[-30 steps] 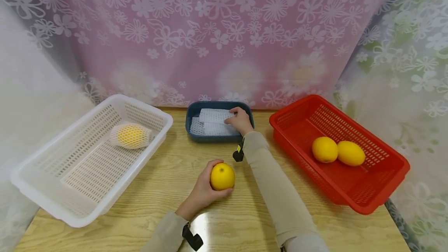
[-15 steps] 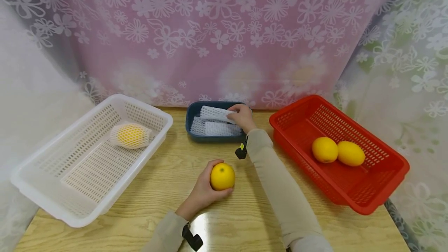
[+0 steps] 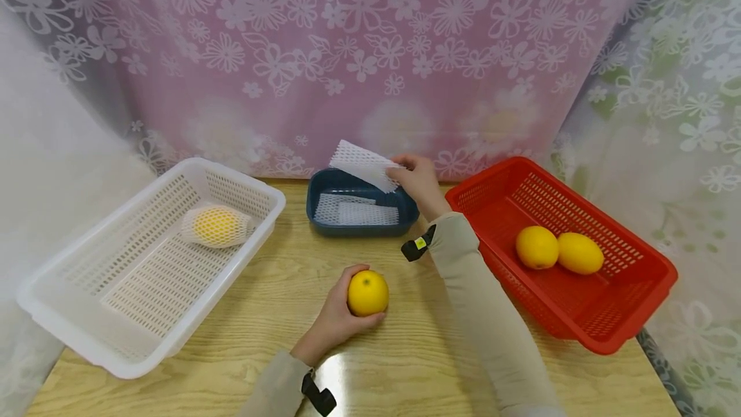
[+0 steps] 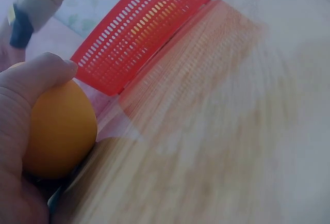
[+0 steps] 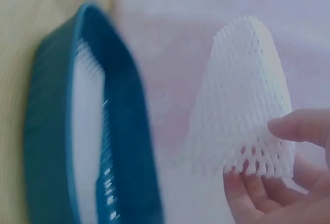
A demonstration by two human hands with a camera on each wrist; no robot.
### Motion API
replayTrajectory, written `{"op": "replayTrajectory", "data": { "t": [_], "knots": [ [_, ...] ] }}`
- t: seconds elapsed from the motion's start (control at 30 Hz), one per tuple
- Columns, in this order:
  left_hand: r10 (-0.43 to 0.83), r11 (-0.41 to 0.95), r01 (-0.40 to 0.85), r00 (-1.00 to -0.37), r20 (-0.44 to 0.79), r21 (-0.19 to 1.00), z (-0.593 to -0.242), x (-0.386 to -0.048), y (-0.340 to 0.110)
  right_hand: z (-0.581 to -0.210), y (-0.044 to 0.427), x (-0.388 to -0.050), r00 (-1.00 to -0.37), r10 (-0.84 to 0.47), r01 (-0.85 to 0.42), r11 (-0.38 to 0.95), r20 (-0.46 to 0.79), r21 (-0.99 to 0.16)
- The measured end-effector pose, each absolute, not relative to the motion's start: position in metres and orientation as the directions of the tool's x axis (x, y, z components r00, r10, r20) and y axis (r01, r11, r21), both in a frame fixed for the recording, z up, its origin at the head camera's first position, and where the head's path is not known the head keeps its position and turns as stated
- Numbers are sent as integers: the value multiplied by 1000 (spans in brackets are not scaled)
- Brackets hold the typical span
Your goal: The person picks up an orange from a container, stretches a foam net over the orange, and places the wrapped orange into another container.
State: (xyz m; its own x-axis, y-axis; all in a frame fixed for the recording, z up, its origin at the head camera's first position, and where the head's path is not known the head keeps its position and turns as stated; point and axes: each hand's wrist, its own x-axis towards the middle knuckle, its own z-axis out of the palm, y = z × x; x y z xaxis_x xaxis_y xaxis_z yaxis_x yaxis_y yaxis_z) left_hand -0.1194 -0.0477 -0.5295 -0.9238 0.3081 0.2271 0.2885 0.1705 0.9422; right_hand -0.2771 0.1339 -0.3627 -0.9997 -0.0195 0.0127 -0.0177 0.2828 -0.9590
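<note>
My left hand [image 3: 336, 317] grips a yellow round fruit [image 3: 368, 293], perhaps an orange, on the wooden table. In the left wrist view the thumb lies over the top of that fruit [image 4: 62, 131]. Above the blue tray [image 3: 362, 231] my right hand [image 3: 421, 182] pinches a white foam net sleeve [image 3: 365, 164] by one end, thumb on one face and fingers behind. The right wrist view shows the sleeve [image 5: 242, 95] flattened and hanging apart from the tray's rim [image 5: 77, 105]. More foam net sleeves [image 3: 367, 213] lie in the tray.
A white basket [image 3: 231, 275] at the left holds a yellow fruit in a foam net [image 3: 217, 226]. The red basket [image 3: 613, 333] at the right holds two yellow fruits [image 3: 537, 248], touching. Behind the table hangs a pink flowered curtain [image 3: 370, 69].
My right hand has lifted the foam net sleeve up out of the blue tray and moved slightly right. My left hand and its fruit have stayed in place.
</note>
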Motion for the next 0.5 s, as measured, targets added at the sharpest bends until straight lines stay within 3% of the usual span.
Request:
{"op": "replayTrajectory", "data": {
  "t": [0.27, 0.5],
  "knots": [
    [304, 179, 296, -924, 233, 938, -530, -119, -47, -333, 142, -234, -995, -100, 8, 7, -8, -1000],
    [310, 175, 298, -921, 234, 938, -530, -120, -47, -323, 147, -196, -982, -190, 23, -150, 6, -988]
  ]
}}
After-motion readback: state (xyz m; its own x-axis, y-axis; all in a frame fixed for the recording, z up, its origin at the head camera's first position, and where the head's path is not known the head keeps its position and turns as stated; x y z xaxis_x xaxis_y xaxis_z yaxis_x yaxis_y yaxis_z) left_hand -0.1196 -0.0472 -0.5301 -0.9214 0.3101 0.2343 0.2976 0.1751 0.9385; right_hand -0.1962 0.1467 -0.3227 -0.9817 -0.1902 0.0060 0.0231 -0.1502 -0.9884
